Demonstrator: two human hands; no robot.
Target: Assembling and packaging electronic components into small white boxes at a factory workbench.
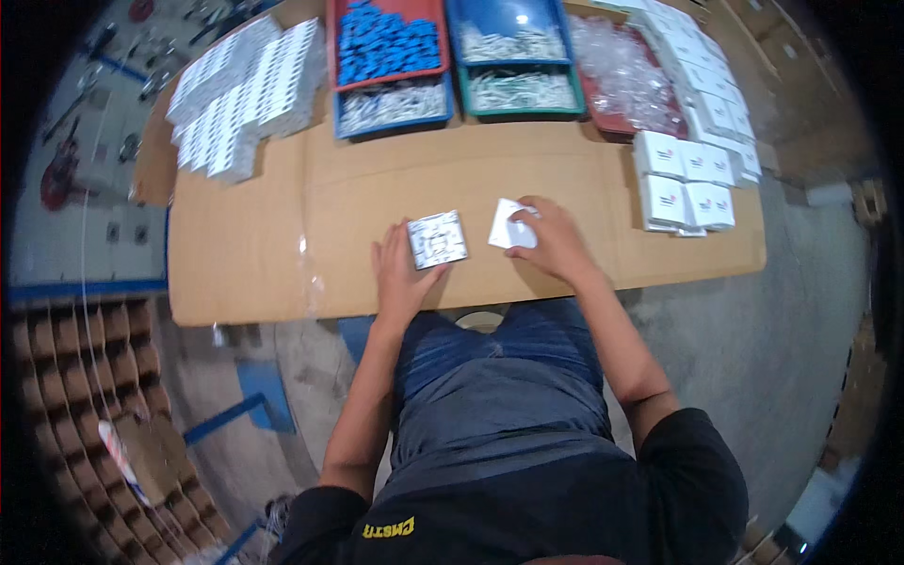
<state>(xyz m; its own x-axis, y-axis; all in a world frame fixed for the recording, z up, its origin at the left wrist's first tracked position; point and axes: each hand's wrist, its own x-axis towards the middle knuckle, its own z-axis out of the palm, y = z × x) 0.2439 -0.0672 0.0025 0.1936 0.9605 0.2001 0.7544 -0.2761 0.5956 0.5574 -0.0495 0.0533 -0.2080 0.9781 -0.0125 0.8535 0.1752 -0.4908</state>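
- While the square panel with the dark printed pattern (438, 240) lies on the near middle of the tabletop (330, 202), the left hand (405, 268) sets its fingers along the left edge and its thumb by the near edge; whether it truly grips or only steadies, I cannot tell.
- Just to the right, apart from the panel, the right hand (544, 237) is closed on a white piece (502, 226), thumb and fingers covering its right part (card or thin box, the view does not settle which).
- As I judge it, a light touch from the left hand could let the panel skid or turn if it were knocked, since nothing else braces it.
- The white piece might bend or slip, because the right hand's hold lies toward one side and leaves its left part free.
- Farther off, the red tray of blue parts (419, 8) overlaps a blue tray of pale parts (395, 128); to their right, another blue tray (499, 14) overlaps a green tray (523, 114). A bump there could spill small pieces.
- On the far left stand tight rows of white units (250, 94).
- On the right, the stacked white boxes (683, 184) sit near the tabletop's right side, so a stray right elbow could topple them.
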